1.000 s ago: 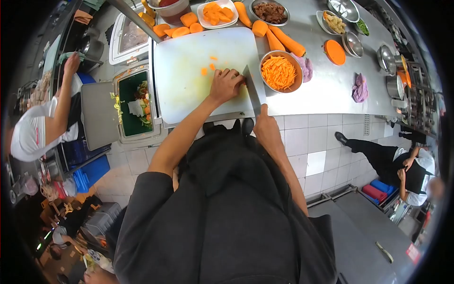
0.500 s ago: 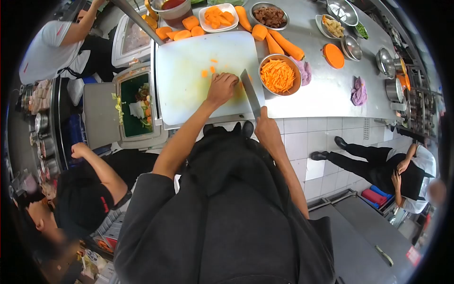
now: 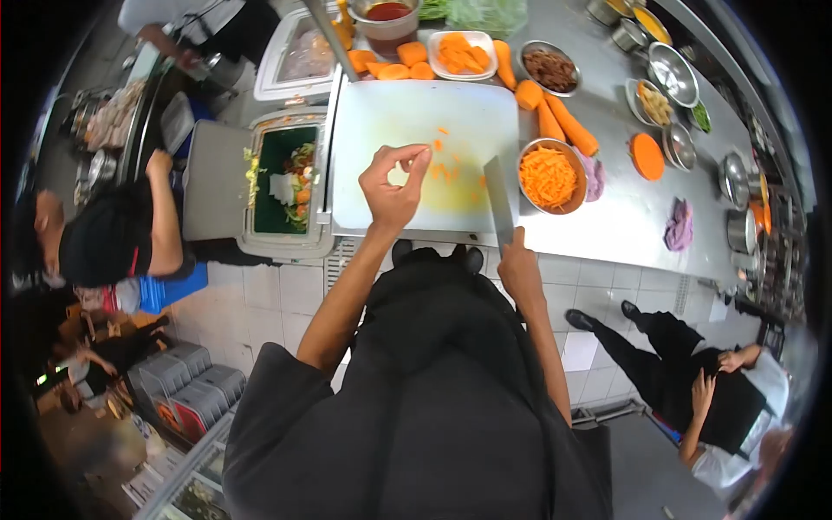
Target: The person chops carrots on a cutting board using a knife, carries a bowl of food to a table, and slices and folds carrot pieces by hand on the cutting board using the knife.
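My left hand (image 3: 394, 186) is raised over the white cutting board (image 3: 373, 113), thumb and fingertips pressed together in a loop. Whether anything small sits in that pinch I cannot make out. My right hand (image 3: 522, 270) grips the handle of a kitchen knife (image 3: 500, 201); its broad blade points away from me over the board's right side. Small carrot pieces (image 3: 446, 172) lie scattered on the board, which is stained yellow. Right beside the board stands a metal bowl of shredded carrot (image 3: 548, 177).
Peeled carrots (image 3: 568, 126), a white dish of carrot chunks (image 3: 464, 56) and a bowl of dark meat (image 3: 550, 69) line the back. A purple cloth (image 3: 679, 225) lies rightward. An open scrap bin (image 3: 284, 186) is at left. Co-workers stand on both sides, one at right (image 3: 724, 399).
My left hand has lifted from the carrot pieces, its fingers now pinched in a loop. My right hand still holds the knife by the board's right edge. The whole view has shifted.
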Demonstrator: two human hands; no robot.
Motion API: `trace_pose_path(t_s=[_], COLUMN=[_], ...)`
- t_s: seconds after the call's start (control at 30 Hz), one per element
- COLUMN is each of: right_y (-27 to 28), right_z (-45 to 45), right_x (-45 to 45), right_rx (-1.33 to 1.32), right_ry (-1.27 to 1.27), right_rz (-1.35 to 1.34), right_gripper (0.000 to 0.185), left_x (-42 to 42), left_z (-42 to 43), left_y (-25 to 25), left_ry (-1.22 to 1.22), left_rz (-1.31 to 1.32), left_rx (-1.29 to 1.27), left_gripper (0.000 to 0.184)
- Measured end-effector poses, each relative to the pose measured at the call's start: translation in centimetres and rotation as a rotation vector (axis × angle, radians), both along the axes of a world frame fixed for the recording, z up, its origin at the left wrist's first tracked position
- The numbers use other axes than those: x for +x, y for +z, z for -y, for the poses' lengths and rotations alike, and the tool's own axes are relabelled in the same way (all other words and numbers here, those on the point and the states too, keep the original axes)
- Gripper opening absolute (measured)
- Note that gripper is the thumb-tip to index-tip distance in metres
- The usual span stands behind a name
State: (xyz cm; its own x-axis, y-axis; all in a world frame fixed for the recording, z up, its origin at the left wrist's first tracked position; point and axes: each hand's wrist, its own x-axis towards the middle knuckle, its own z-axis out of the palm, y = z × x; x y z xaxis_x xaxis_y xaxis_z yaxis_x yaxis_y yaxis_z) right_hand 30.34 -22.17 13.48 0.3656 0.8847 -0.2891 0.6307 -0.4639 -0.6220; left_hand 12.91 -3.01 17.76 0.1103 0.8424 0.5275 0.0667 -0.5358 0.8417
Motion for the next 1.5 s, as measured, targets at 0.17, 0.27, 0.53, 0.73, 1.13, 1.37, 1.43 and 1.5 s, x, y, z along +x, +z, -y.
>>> trace_pose_path(t_s=[0.17,0.27,0.53,0.73,1.13,1.37,1.43,1.5], right_y=[-0.5,1.1,-2.2,-0.2,1.0,-2.9,-1.6,-0.4], right_z=[0.2,-0.4,0.7,-0.1,-0.5,0.9,0.6,0.1], right_x=[0.2,-0.2,1.0,0.4,0.0,1.7,1.2,0.9], right_rx=[-0.002,-0.077,0.072,-0.019,-0.054,0.084,0.067,0.032], right_ry=[0.121,-0.02,0.148,0.031,0.009,0.175,0.062,0.011], right_rz=[0.119,0.007,0.154,0.091,0.1,0.198,0.112,0.039], right_gripper=[0.027,0.028,0.03,0.034,0.033,0.037,0.035,0.035], left_x=[-0.7,-1.1,-2.1,-2.5,-2.7,-1.7,-1.9,-1.6], left_z=[1.5,2.6,3.5,3.7,3.6,3.7,3.1,2.5], left_y=[6.9,9.3,12.3,13.4,14.1,13.2,12.5,10.8], left_ry=[-0.061,-0.075,-0.037,-0.04,-0.059,-0.044,-0.132,-0.196], left_rz=[0.184,0.214,0.243,0.257,0.315,0.463,0.453,0.476], left_rx=[0.028,0.043,0.179,0.239,0.344,0.224,0.25,0.252], left_gripper=[0.009,0.008,0.011,0.014,0.023,0.007,0.007,0.008])
